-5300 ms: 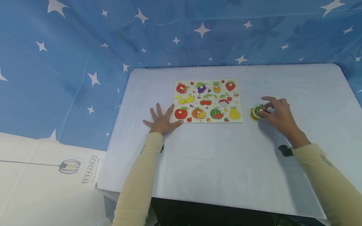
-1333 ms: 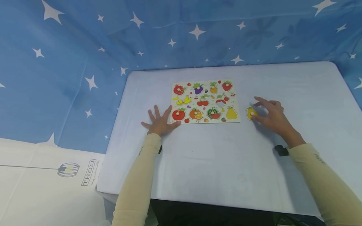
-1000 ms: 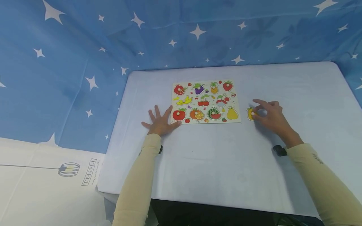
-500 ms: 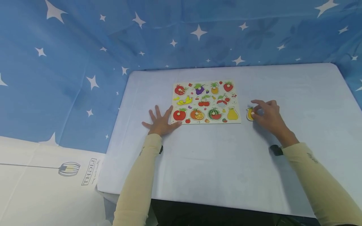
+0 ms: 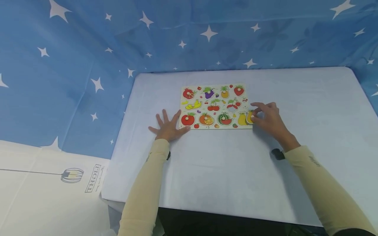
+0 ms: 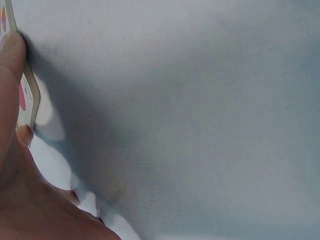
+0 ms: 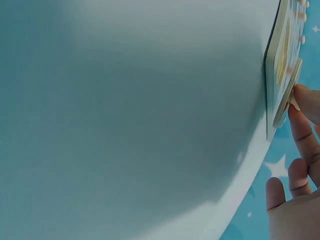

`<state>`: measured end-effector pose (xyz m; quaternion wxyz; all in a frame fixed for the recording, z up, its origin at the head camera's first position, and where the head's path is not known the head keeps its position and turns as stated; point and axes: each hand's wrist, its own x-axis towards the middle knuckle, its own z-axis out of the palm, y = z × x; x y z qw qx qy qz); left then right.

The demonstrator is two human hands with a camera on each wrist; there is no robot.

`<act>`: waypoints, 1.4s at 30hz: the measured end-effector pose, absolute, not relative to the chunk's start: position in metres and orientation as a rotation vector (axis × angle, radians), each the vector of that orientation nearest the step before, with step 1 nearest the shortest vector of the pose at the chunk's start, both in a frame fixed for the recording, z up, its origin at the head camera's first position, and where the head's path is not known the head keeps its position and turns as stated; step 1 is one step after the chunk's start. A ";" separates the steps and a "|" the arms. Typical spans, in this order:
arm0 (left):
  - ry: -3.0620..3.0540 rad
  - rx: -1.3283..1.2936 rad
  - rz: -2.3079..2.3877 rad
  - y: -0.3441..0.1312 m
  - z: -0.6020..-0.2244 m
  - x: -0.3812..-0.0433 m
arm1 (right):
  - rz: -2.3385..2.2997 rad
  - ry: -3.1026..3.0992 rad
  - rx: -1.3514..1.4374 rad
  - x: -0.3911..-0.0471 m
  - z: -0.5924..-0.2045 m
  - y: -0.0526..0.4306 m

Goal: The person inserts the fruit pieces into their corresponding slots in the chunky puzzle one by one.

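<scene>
A fruit puzzle board (image 5: 211, 109) with knobbed pieces lies flat on the white table. My left hand (image 5: 168, 129) has its fingers spread at the board's left edge; in the left wrist view its thumb (image 6: 12, 52) rests on the board's corner. With thumb and forefinger my right hand (image 5: 271, 121) pinches the knob of a yellow pear puzzle piece (image 5: 249, 117). The right wrist view shows this piece (image 7: 287, 95) tilted just above the board's right end. Beside it is the printed pear spot (image 5: 242, 119), which has no knob.
White cloth covers the table (image 5: 224, 173). Behind it hangs a blue curtain (image 5: 165, 39) with white stars. A cream cloth (image 5: 44, 190) printed with a lamp lies at the left, lower than the tabletop.
The watermelon piece, pinched by my right hand earlier, now sits in the board. My right hand has lifted the pear piece from the table and carried it left to the board's edge.
</scene>
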<state>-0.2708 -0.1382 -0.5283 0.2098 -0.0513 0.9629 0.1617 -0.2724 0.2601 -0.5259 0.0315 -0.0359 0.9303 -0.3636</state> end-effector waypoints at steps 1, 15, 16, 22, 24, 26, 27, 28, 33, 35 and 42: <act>2.678 -0.145 0.448 -0.137 -0.528 -0.271 | -1.128 2.868 -0.130 -0.273 -0.527 0.258; 2.662 -0.135 0.448 -0.126 -0.523 -0.274 | -1.136 2.884 -0.258 -0.277 -0.535 0.244; 2.661 -0.133 0.447 -0.126 -0.523 -0.275 | -1.134 2.886 -0.258 -0.277 -0.535 0.244; 2.660 -0.135 0.474 -0.126 -0.524 -0.275 | -1.082 2.909 -0.245 -0.278 -0.539 0.243; 2.660 -0.138 0.469 -0.128 -0.525 -0.276 | -1.038 2.913 -0.241 -0.279 -0.542 0.241; 2.659 -0.140 0.460 -0.130 -0.526 -0.276 | -0.984 2.919 -0.234 -0.280 -0.545 0.238; 2.658 -0.142 0.455 -0.131 -0.527 -0.276 | -0.958 2.924 -0.229 -0.280 -0.546 0.237; 2.657 -0.143 0.452 -0.132 -0.528 -0.276 | -0.938 2.926 -0.222 -0.280 -0.547 0.236; 2.649 -0.144 0.455 -0.135 -0.529 -0.275 | -0.893 2.946 -0.202 -0.278 -0.546 0.231; 2.649 -0.144 0.457 -0.136 -0.529 -0.275 | -0.881 2.950 -0.200 -0.277 -0.545 0.230; 2.656 -0.140 0.468 -0.139 -0.525 -0.272 | -0.840 2.956 -0.187 -0.276 -0.542 0.223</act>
